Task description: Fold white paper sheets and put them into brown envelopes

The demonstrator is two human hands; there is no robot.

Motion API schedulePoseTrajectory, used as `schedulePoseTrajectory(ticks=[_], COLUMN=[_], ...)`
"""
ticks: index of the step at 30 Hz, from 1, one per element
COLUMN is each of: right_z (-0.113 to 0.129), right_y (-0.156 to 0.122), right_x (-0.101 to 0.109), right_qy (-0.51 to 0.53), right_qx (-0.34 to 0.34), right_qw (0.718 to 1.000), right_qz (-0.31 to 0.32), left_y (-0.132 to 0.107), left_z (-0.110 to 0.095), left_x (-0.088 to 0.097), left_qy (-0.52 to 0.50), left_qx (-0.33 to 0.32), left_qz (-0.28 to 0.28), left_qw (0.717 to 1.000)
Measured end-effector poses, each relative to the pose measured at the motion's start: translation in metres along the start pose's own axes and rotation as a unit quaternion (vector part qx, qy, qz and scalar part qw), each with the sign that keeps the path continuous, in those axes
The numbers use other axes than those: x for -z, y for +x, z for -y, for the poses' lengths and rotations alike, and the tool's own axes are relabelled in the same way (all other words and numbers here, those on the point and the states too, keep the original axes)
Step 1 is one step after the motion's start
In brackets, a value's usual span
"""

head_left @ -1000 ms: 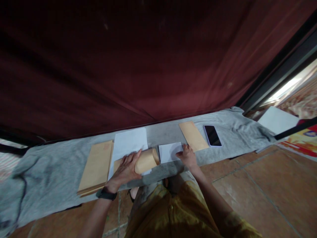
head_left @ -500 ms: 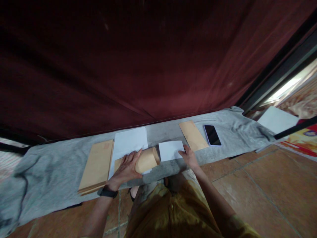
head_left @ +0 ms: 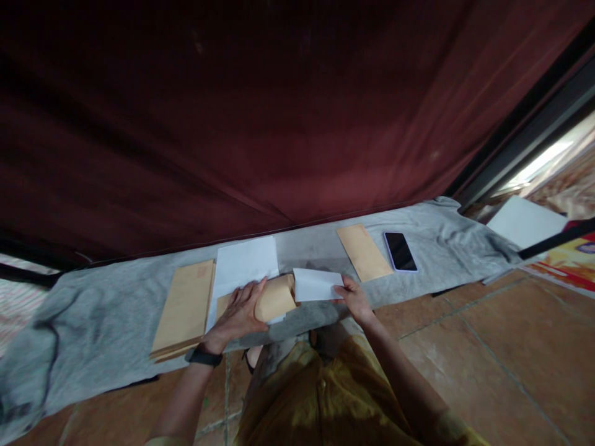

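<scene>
My left hand [head_left: 240, 311] grips a brown envelope [head_left: 274, 298] whose mouth bulges open toward the right, resting on a grey cloth [head_left: 93, 328]. My right hand [head_left: 356, 297] pinches the right edge of a folded white paper [head_left: 316, 284], lifted a little off the cloth. The paper's left edge meets the envelope's open mouth. A black watch sits on my left wrist.
A stack of brown envelopes [head_left: 185, 308] lies left of my left hand, with white sheets [head_left: 245, 261] behind it. A single brown envelope [head_left: 363, 251] and a black phone [head_left: 400, 251] lie to the right. A dark red curtain [head_left: 260, 111] hangs behind; tiled floor below.
My right hand has lifted the white paper off the cloth and moved it left, up to the open mouth of the envelope. My left hand stays on the envelope.
</scene>
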State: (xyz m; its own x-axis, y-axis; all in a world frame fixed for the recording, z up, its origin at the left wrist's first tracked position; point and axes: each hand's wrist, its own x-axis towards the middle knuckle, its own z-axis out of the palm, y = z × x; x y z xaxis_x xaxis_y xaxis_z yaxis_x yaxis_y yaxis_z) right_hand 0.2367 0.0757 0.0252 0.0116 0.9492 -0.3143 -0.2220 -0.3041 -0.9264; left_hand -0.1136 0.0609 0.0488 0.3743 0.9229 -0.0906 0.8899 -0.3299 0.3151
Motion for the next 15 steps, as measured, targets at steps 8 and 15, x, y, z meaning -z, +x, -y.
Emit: schedulePoseTrajectory(ticks=[8, 15], right_z=[-0.004, 0.003], right_y=[0.004, 0.014], right_x=[0.001, 0.004], right_qy=[-0.038, -0.167], right_qx=[-0.008, -0.037], right_qw=[0.998, 0.98], right_qz=[0.043, 0.1], left_y=[0.001, 0.0], left_z=[0.0, 0.004], left_x=[-0.001, -0.004], left_qy=[0.005, 0.009], left_qx=[0.006, 0.004], left_qz=[0.003, 0.007], left_qw=[1.0, 1.0])
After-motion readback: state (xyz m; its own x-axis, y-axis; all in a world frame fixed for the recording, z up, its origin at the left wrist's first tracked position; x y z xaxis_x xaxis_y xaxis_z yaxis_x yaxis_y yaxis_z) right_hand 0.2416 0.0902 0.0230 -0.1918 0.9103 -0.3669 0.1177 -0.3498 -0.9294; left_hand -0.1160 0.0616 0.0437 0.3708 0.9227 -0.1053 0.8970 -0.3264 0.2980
